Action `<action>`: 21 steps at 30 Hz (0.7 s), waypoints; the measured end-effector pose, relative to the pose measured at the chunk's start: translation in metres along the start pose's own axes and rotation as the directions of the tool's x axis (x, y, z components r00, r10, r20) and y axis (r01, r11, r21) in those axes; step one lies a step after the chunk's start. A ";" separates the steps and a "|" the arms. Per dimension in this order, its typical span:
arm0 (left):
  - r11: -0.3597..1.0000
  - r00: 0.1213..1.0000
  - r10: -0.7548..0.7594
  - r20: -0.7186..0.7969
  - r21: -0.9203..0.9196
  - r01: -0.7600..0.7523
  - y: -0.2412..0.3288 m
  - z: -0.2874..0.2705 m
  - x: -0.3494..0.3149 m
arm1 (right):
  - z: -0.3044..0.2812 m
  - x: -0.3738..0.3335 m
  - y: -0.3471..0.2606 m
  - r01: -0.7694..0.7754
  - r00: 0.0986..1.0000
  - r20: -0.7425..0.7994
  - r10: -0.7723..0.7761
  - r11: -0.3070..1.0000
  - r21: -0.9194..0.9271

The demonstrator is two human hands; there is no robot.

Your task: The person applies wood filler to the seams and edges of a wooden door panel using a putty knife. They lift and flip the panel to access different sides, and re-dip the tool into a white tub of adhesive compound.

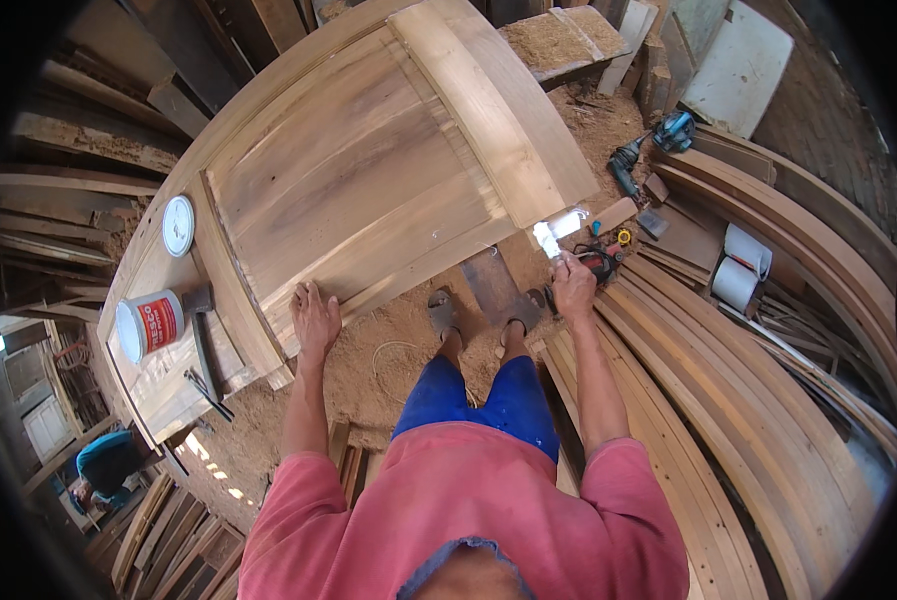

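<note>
A large wooden door (pixel 343 170) with a framed panel lies flat in front of me. My left hand (pixel 315 318) rests on its near edge, palm down with the fingers stretched out, holding nothing. At the door's near right corner, my right hand (pixel 572 285) is closed around a small white object (pixel 548 238). Bright light washes out its shape, so I cannot tell its kind. On the door's left part stand a white bucket (pixel 136 338) with a red label and a round white lid (pixel 178 226). A hammer (pixel 206 335) and metal pincers (pixel 208 390) lie beside the bucket.
Long stacked boards (pixel 708 400) run along my right side. A blue power tool (pixel 674 132), a red power tool (pixel 598 262) and a white roll (pixel 735 283) sit on the right. Sawdust (pixel 373 385) covers the floor around my sandals (pixel 443 310). Planks (pixel 78 190) lean at the left.
</note>
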State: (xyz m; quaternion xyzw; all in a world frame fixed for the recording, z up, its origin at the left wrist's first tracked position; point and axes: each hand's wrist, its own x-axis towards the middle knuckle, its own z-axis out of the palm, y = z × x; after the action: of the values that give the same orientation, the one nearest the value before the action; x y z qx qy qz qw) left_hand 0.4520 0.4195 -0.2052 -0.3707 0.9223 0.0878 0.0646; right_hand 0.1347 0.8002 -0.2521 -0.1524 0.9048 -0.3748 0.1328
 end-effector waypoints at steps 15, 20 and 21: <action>0.997 0.997 -0.078 0.006 -0.009 0.078 0.014 0.000 0.004 | -0.021 0.032 0.006 -0.247 0.958 -0.092 0.271 0.945 0.215; 0.996 0.996 -0.090 0.013 -0.002 0.090 0.008 0.000 0.002 | -0.039 0.031 -0.014 -0.323 0.939 -0.027 0.344 0.902 0.286; 0.997 0.997 -0.075 0.011 -0.002 0.075 0.007 0.000 0.002 | -0.044 0.035 -0.011 -0.362 0.911 -0.071 0.406 0.870 0.335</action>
State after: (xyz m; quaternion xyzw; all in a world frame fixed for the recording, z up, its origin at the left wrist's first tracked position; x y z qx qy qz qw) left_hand 0.4457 0.4234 -0.2044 -0.4045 0.9074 0.0884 0.0723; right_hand 0.0890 0.8074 -0.2186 0.0804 0.8526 -0.4896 0.1640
